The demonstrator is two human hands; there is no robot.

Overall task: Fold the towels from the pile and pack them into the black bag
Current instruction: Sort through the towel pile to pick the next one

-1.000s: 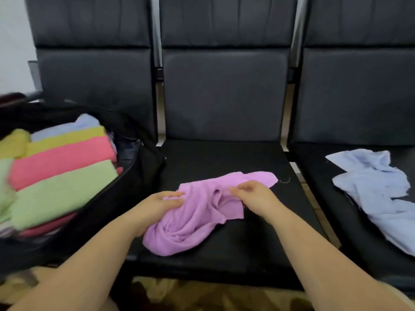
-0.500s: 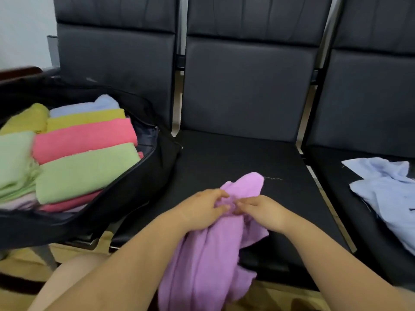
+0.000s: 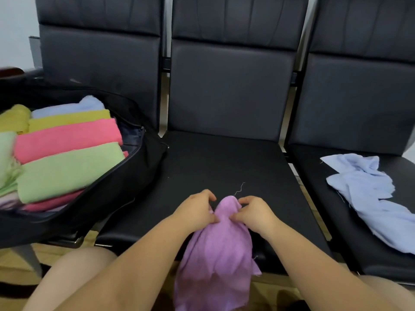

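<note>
Your left hand (image 3: 197,209) and right hand (image 3: 256,213) each pinch the top of the purple towel (image 3: 215,254), which hangs off the near edge of the middle seat (image 3: 224,167), with the black bag (image 3: 125,189) of folded towels left and a blue towel (image 3: 368,194) right.

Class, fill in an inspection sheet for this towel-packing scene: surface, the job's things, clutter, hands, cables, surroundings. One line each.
Surface: black middle seat, mostly bare.
Job's things: purple towel unfolded, hanging over the seat's front edge; light blue towel crumpled on the right seat; black bag open on the left, holding folded towels.
Clutter: a loose thread on the middle seat.
Hands: left hand and right hand both pinch the purple towel's top.
Cables: nothing seen.
Surroundings: black seat backs, a pale wall at far left.
</note>
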